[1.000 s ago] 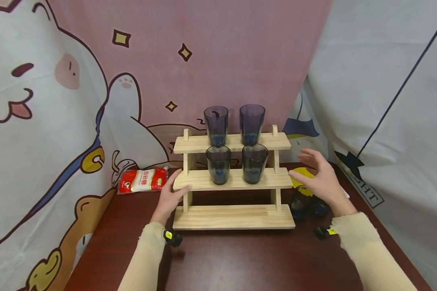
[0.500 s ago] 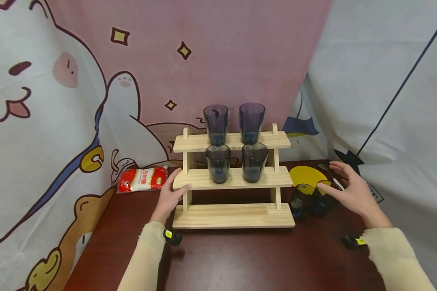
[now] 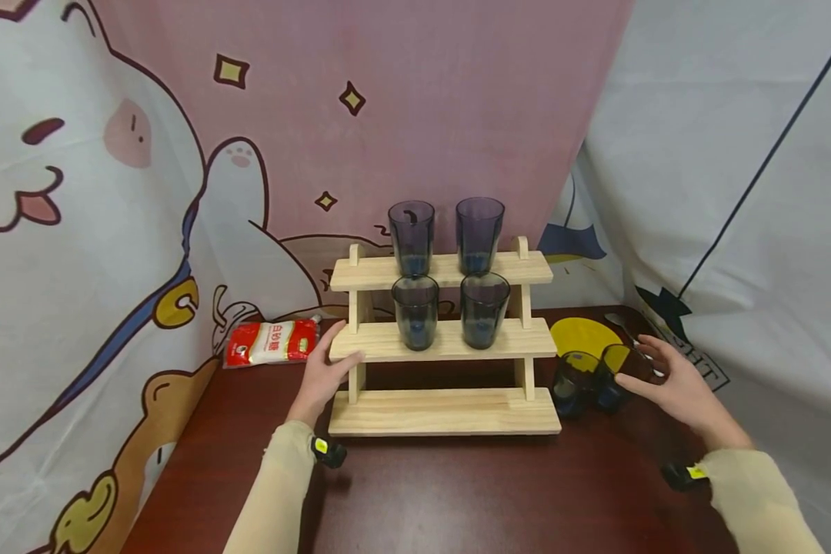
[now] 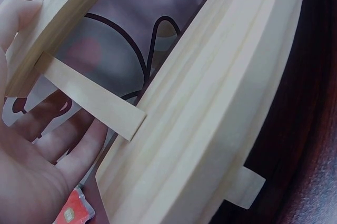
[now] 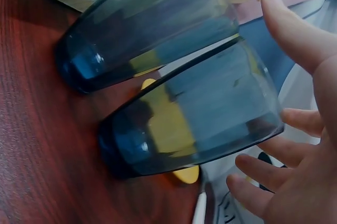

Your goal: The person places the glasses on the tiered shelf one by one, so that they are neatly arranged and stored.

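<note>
My left hand (image 3: pixel 317 385) grips the left end of the middle tier of a three-tier wooden display shelf (image 3: pixel 445 415). In the left wrist view, the thumb lies against that tier while the fingers reach behind the upright (image 4: pixel 95 97). My right hand (image 3: pixel 685 396) is at the rim of a dark tinted drinking glass (image 5: pixel 195 118), thumb on one side and fingers on the other, spread rather than closed round it. A second glass (image 5: pixel 147 29) stands right beside that one. Two glasses stand on the top tier, and two, including a glass (image 3: pixel 485 312), on the middle tier.
Behind the right-hand glasses lie a yellow plate (image 3: pixel 585 331) and a spoon-like utensil (image 3: pixel 619 319) with a white handle. A red and white packet (image 3: pixel 271 343) rests at the back left of the dark wooden table (image 3: pixel 457 492). Printed cloth hangs behind.
My right hand has moved right, away from the shelf's side, then come down to the outer glass on the table. The left hand has stayed on the shelf.
</note>
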`<state>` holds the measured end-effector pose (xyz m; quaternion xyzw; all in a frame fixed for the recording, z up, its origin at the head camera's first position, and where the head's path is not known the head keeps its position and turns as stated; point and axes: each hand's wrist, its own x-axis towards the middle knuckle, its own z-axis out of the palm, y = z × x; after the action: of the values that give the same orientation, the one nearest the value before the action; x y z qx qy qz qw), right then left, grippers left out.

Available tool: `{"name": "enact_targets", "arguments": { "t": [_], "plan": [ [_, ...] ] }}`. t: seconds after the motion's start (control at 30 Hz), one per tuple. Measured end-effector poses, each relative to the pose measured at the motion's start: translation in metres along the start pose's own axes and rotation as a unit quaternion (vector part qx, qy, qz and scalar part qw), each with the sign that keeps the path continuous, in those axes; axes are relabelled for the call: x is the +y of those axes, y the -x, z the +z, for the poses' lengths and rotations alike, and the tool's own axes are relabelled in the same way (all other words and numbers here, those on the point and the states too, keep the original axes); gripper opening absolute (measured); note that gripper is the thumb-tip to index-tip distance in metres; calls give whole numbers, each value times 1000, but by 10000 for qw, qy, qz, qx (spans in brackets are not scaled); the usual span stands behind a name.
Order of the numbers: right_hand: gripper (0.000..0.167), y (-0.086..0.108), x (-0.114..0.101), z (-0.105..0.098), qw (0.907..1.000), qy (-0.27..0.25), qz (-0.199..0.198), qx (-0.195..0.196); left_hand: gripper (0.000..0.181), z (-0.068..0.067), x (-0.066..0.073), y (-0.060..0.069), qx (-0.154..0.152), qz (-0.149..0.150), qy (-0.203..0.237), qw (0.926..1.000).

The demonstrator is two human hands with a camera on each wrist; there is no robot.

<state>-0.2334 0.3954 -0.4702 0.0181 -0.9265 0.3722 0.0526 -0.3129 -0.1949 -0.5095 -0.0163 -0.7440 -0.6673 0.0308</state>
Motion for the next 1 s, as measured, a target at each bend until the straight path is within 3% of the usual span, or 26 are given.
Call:
{"name": "enact_targets", "arguments": {
  "t": [0.3,0.63,0.87,1.0],
  "plan": [
    [107,-2,15,15,9995,-234,193,79,75,1,1,1,39,68,-53,10000],
    [106,-4,19,20,9983,-449,278,255,76,-1,1,0,17,-95,-132,9999],
    [101,-6,24,25,9968,-710,70,372,74,2,34,15,-81,-300,-80,9995],
    [98,-6,25,27,9958,-793,-10,456,76,1,21,7,-72,-385,-103,9992]
  ]
}}
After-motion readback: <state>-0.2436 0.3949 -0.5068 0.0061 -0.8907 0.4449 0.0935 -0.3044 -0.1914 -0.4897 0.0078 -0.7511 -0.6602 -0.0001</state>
